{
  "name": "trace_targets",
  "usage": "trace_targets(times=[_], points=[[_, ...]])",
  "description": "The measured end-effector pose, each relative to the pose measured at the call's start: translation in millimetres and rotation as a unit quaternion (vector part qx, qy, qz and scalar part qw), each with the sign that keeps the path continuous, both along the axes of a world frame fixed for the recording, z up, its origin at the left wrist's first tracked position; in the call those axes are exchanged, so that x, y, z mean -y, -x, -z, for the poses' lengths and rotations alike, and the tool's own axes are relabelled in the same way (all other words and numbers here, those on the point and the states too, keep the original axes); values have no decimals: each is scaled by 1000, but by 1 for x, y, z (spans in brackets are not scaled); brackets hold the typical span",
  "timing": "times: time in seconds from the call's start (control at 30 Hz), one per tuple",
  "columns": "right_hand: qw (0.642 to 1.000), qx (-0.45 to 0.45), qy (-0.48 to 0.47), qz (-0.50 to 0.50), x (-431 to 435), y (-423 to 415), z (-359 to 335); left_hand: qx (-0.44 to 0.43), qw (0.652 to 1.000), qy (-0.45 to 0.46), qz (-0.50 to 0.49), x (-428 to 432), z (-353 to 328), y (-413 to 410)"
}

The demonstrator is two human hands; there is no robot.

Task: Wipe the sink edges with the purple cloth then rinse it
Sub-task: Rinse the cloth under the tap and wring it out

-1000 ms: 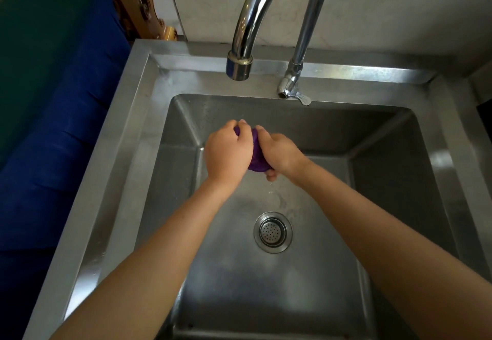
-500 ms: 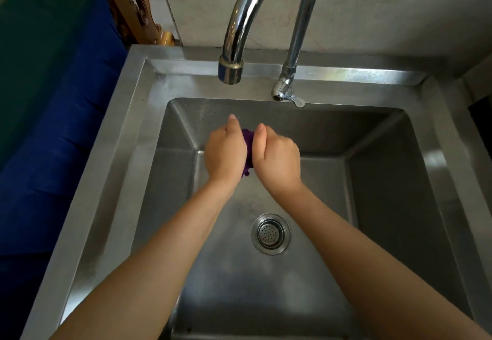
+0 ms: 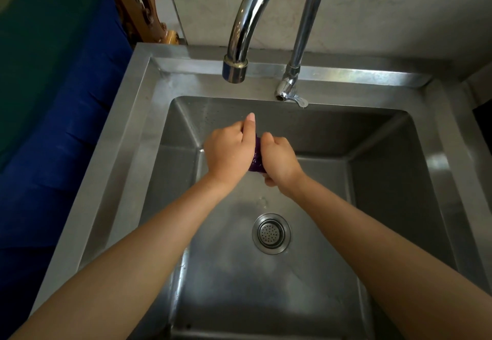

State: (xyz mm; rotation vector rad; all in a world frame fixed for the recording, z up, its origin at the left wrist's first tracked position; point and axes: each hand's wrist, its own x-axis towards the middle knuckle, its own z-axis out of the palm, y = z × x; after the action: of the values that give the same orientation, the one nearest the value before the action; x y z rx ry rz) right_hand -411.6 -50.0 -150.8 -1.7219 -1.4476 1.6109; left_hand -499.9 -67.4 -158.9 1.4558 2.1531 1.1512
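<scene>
Both hands meet over the middle of the sink, above the far half of the steel basin. The purple cloth is bunched into a tight wad between them, and only a narrow dark strip of it shows in the gap. The left hand is curled round the cloth's left side, knuckles up, with its thumb stretched straight toward the far basin wall. The right hand grips the cloth's right side, fingers wrapped under and round it, so the two hands press close together with the wad squeezed between them.

The cloth hangs clear of the basin floor, held in the air. It is nearer than the faucet spout and a little to the right of it. The faucet's small lever sits at the far rim, right of the spout. The round drain strainer lies in the basin floor, nearer than the hands — between the two forearms. A few wet glints show on the steel just far of it.

Left of the sink lies blue fabric, with a green surface beyond it and carved wood at the far corner.
</scene>
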Motion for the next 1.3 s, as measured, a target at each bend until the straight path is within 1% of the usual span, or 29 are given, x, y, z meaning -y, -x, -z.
trace_targets(times=[0.2,0.3,0.4,0.5,0.57,0.7,0.9,1.0,1.13,1.17,1.2,1.23,1.3], points=[[992,-99,76,36,3,-1,-4,-39,996,-71,48,-2,-5,1],[986,-135,88,53,4,0,-1,-48,992,-96,68,-4,-5,4],[972,-192,113,69,8,1,4,-63,989,-103,85,-5,-5,5],[961,-235,117,85,8,0,7,-100,984,-124,83,-8,-5,3],[958,-244,116,95,6,1,9,-124,980,-136,78,-10,-3,2],[962,-225,110,107,6,2,16,-144,977,-141,75,-9,3,5],[968,-207,112,91,13,-2,26,-118,983,-123,63,0,13,2],[969,-210,111,64,9,-4,24,-82,989,-112,50,0,10,3],[966,-192,173,-13,6,-16,16,-8,994,-103,27,10,15,9],[970,-171,172,-22,6,-17,14,0,995,-95,26,15,16,7],[979,-133,151,-22,6,-16,14,14,996,-84,23,20,18,4],[990,-86,114,-14,7,-14,14,44,997,-61,14,23,19,0],[1000,7,15,10,9,-9,18,140,990,5,-26,26,20,-7]])
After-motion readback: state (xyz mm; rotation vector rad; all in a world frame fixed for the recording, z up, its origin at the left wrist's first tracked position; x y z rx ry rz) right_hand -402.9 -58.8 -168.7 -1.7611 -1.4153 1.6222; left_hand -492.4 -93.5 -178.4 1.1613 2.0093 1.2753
